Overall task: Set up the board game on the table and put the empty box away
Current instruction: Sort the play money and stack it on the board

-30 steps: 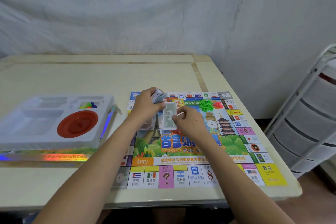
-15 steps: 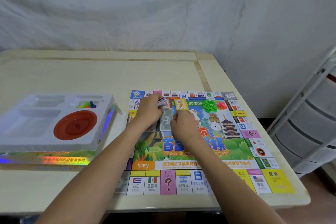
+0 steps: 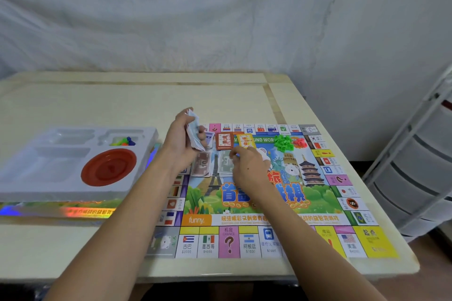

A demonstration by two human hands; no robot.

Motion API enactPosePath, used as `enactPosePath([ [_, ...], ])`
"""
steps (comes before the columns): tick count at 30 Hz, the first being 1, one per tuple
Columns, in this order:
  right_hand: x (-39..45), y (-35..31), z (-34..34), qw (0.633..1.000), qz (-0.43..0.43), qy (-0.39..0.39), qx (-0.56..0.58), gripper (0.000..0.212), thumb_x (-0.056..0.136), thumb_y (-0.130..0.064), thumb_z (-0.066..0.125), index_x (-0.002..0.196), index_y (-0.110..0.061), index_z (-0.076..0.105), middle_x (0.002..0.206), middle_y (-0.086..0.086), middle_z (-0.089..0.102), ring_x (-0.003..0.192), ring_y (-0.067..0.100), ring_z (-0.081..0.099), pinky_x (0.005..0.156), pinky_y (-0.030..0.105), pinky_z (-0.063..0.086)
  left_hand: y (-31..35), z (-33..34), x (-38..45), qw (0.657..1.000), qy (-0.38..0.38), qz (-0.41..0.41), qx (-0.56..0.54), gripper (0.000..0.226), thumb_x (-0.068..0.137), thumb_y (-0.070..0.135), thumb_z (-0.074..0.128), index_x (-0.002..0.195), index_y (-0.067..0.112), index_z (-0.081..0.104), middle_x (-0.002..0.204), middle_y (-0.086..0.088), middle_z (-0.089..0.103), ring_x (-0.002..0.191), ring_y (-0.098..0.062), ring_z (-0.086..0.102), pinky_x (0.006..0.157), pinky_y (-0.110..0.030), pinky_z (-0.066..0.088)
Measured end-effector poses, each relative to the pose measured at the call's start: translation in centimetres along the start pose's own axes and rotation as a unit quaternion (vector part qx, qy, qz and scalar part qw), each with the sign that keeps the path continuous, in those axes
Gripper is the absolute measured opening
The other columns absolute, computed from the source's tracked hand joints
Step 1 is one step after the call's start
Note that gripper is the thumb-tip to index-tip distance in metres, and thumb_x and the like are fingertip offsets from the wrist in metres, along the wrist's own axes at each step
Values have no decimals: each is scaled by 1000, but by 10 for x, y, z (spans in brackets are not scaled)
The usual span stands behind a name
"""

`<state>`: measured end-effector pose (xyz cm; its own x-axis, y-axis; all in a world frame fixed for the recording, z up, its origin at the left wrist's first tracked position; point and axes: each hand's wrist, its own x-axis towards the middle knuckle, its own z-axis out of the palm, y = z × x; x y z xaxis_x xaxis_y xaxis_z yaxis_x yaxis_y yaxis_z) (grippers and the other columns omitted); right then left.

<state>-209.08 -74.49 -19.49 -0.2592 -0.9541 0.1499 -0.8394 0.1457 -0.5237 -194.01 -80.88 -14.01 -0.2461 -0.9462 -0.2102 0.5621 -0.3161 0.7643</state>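
Your left hand [image 3: 182, 140] grips a thick fan of thin paper play money [image 3: 194, 134] above the far left part of the flat, glossy game board [image 3: 269, 205], and your right hand [image 3: 248, 166], with fingers curled, pinches a greenish note [image 3: 225, 162] lying on the board beside a brownish note pile [image 3: 201, 164]. Far of them lie an orange card deck [image 3: 224, 140], a yellow card deck [image 3: 246, 140] and small green plastic houses [image 3: 283, 143] next to red ones [image 3: 299, 142]. On the left of the pale table [image 3: 97, 102], the white moulded plastic tray [image 3: 44, 166] holds a round red dish [image 3: 108, 167] and coloured pawns [image 3: 124, 141], resting in the shiny holographic box [image 3: 61, 211]; a white drawer rack [image 3: 420, 178] stands at the right.
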Motion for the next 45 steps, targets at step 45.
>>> enactPosePath([
  [45,-45,18,-59,923,57,21,379,18,88,-19,68,105,-23,64,77,5,74,74,24,73,73,51,59,-64,8,-39,979,-108,29,169,40,81,-7,69,116,9,61,109,-16,73,100,-35,70,78,-43,60],
])
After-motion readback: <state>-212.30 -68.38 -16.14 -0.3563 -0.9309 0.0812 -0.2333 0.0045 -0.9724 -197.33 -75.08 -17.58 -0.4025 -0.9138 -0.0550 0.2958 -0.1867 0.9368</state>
